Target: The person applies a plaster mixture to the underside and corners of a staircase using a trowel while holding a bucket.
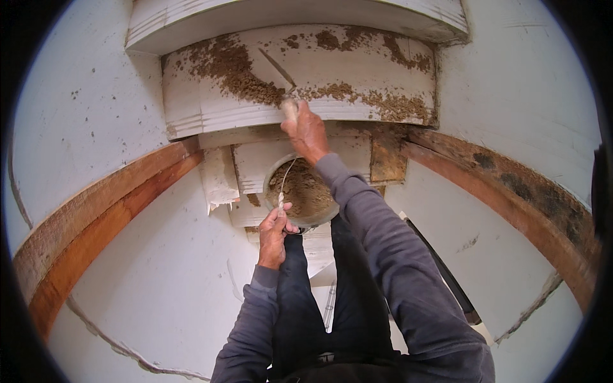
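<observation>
My right hand (310,135) is wrapped round the pale handle of a trowel (276,66). The trowel's thin blade is seen nearly edge-on, angled up and left over a white step (182,105). Brown crumbly mortar (233,70) is scattered along that step, thickest at the left. Closer to me, my left hand (274,235) is closed on the wire handle of a bucket (319,221), at a white wrapped part of the wire. More brown mortar (310,191) lies inside the bucket, beneath my right forearm.
Another white step (294,16) rises beyond. Wooden beams run along the left (121,201) and right (511,191) sides, against pale walls. Stained wood (388,159) and a broken white piece (220,175) flank the bucket. My legs stand just below it. A dark bar (440,268) leans at the right.
</observation>
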`<state>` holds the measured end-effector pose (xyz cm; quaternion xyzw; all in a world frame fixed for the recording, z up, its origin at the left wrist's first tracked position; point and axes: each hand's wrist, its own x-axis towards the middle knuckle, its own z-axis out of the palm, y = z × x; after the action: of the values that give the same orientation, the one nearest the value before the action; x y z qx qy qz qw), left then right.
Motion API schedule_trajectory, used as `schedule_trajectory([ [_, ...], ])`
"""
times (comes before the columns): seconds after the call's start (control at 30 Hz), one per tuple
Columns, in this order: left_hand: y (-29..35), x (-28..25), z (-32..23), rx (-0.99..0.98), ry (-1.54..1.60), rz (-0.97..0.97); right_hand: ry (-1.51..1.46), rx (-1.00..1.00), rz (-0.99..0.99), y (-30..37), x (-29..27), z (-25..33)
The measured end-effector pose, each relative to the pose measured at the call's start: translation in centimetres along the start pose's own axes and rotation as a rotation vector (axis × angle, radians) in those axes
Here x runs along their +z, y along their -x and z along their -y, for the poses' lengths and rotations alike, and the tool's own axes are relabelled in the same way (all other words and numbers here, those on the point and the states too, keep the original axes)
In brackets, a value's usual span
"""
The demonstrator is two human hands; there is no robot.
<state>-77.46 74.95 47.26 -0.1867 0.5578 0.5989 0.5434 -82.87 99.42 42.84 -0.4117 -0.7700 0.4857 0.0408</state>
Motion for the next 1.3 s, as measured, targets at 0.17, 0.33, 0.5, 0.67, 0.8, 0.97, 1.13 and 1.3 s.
schedule_trajectory([
  [0.17,-0.1,-0.1,-0.1,-0.007,0.024,0.011,-0.161,0.100,0.006,-3.6,-3.1,-3.5],
  [0.33,-0.2,-0.5,0.1,-0.003,0.034,0.012,-0.200,0.212,-0.239,-4.7,-9.3,-5.2],
  [0.5,-0.1,-0.4,-0.1,-0.011,0.031,0.009,0.355,0.214,-0.548,-3.1,-14.7,-8.1],
  [0.67,-0.2,-0.6,0.0,0.005,0.030,0.022,0.490,0.192,-0.609,-4.1,-16.5,-10.5],
  [0.8,-0.1,-0.4,-0.3,0.001,0.013,0.022,0.504,0.121,-0.498,-5.0,-13.2,-8.6],
  [0.97,-0.1,0.0,-0.1,0.007,0.018,0.021,0.426,-0.100,-0.339,-4.2,-5.3,-5.4],
  [1.13,-0.1,-0.3,0.0,0.024,0.020,0.035,0.151,-0.343,0.024,-2.9,0.0,-0.3],
  [1.3,0.0,-0.2,-0.4,0.011,0.014,0.016,-0.098,-0.316,0.232,-2.2,3.7,3.1],
])
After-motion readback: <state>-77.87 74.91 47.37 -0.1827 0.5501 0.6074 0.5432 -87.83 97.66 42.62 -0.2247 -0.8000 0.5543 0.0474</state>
